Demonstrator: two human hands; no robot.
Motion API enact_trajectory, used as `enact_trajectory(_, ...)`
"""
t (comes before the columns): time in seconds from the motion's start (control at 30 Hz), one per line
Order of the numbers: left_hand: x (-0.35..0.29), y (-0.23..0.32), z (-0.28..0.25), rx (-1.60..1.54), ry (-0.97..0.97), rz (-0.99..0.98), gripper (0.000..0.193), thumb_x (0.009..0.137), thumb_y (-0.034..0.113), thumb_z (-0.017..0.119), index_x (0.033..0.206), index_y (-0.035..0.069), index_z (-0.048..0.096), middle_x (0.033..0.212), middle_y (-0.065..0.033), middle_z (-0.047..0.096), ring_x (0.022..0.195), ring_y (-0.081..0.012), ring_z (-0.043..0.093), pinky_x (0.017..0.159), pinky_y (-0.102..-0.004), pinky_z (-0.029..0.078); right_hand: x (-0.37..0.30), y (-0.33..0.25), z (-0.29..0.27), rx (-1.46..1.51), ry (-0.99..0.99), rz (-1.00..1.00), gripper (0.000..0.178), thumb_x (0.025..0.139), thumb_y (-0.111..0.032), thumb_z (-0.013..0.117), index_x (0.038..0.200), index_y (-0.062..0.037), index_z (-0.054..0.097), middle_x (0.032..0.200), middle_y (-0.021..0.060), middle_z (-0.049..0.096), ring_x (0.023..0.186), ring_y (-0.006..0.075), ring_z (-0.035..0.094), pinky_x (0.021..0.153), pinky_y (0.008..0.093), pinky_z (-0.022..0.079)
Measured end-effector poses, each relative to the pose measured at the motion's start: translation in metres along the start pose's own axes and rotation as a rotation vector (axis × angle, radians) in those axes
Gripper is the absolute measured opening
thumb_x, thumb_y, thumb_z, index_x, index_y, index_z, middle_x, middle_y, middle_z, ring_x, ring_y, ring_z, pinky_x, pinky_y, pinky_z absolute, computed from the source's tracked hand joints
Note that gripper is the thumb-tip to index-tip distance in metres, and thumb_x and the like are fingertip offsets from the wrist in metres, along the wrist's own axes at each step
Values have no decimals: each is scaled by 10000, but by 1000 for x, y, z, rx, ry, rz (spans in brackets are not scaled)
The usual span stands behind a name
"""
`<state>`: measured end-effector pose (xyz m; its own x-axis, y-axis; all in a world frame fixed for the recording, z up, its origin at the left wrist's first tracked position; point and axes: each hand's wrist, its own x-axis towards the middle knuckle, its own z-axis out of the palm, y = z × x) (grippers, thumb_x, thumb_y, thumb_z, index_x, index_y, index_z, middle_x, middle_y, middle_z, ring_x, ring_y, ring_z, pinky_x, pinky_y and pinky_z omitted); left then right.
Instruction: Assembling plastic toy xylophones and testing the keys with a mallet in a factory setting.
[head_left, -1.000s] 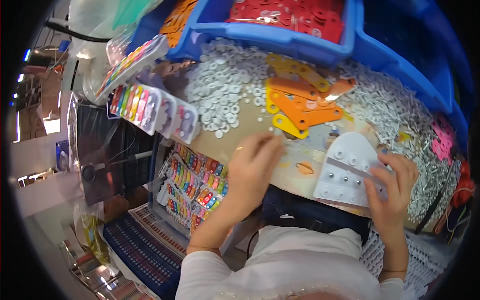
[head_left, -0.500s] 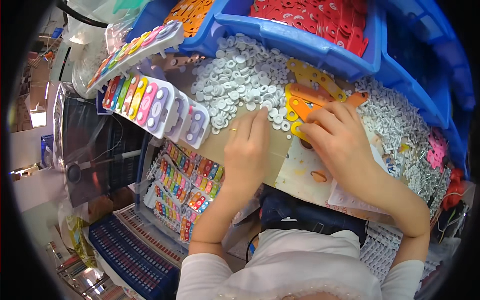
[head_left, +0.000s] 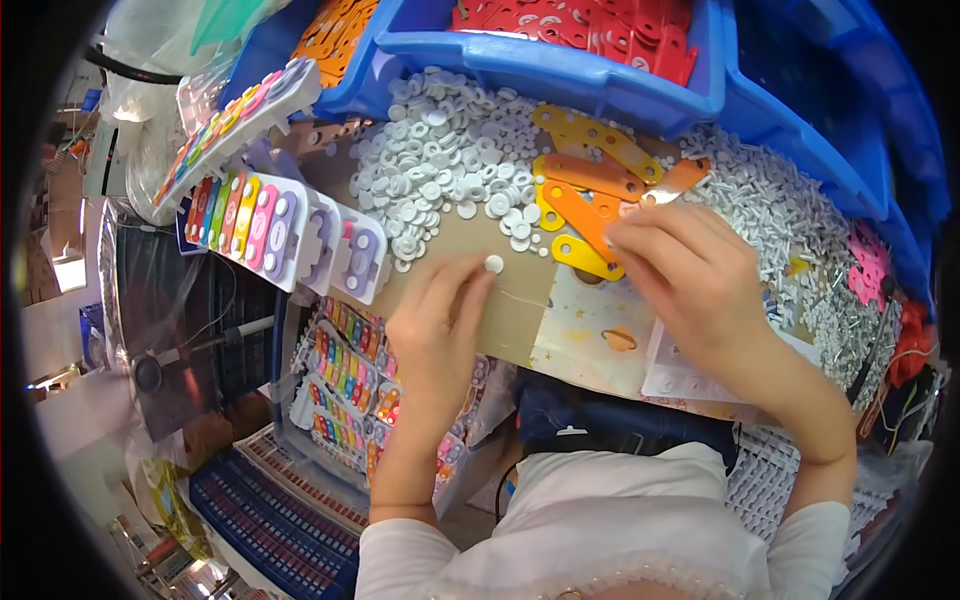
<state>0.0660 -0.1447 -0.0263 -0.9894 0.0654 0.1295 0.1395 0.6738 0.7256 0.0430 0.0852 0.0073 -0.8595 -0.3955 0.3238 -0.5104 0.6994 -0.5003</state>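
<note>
My left hand is closed in a pinch, with a small white round cap at its fingertips above the brown board. Just beyond lies a heap of white round caps. My right hand has its thumb and fingers pressed together near the end of an orange bar; what they hold, if anything, is too small to make out. Around that bar lie further orange bars, a yellow bar and more yellow bars.
Small toy xylophones with coloured keys stand at the left, and more fill a box below. Blue bins with red and orange bars line the back. White pins are heaped at right. A white plastic piece lies near the front edge.
My left hand has drawn back from the heap toward me with a white cap in its fingertips. My right hand has lifted off the orange and yellow bars, fingers pinched. The whole view has shifted slightly.
</note>
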Motion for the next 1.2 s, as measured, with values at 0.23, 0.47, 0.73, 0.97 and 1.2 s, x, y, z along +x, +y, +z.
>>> enact_trajectory(0.23, 9, 5, 0, 382, 23, 303, 139, 807, 0, 681, 945, -17, 671, 914, -150, 639, 802, -306, 624, 702, -392, 502, -81, -4, -55, 59, 136, 350, 168, 768, 71, 660, 915, -8, 648, 865, 124, 629, 819, 265, 631, 715, 343, 500)
enact_trajectory(0.47, -19, 75, 32, -182, -339, 463, 253, 720, -32, 733, 964, 20, 690, 954, -117, 684, 804, -249, 656, 688, -327, 525, -133, -17, -62, 267, 12, 537, 146, 771, 37, 677, 899, -28, 651, 865, 98, 627, 764, 246, 595, 670, 334, 462)
enact_trajectory(0.73, -34, 103, 74, -188, -418, 719, 332, 638, -25, 766, 958, 11, 687, 921, -85, 659, 794, -220, 634, 659, -296, 518, -140, -14, -69, 289, 2, 579, 138, 768, 16, 688, 884, -41, 640, 859, 77, 608, 815, 266, 568, 693, 344, 452)
enact_trajectory(0.97, -34, 98, 76, 43, -404, 963, 285, 702, 5, 673, 987, -14, 682, 1007, -112, 658, 837, -212, 621, 667, -293, 539, -148, -10, -58, 241, -9, 547, 149, 763, 5, 699, 861, -47, 599, 817, 94, 572, 780, 279, 540, 678, 370, 429)
enact_trajectory(1.2, -33, 81, 75, 71, -395, 1121, 269, 716, -31, 645, 979, -17, 698, 1067, -120, 647, 909, -209, 614, 729, -279, 572, -161, -10, -54, 192, 29, 442, 218, 728, 4, 725, 913, -38, 617, 889, 88, 555, 781, 278, 531, 672, 373, 425)
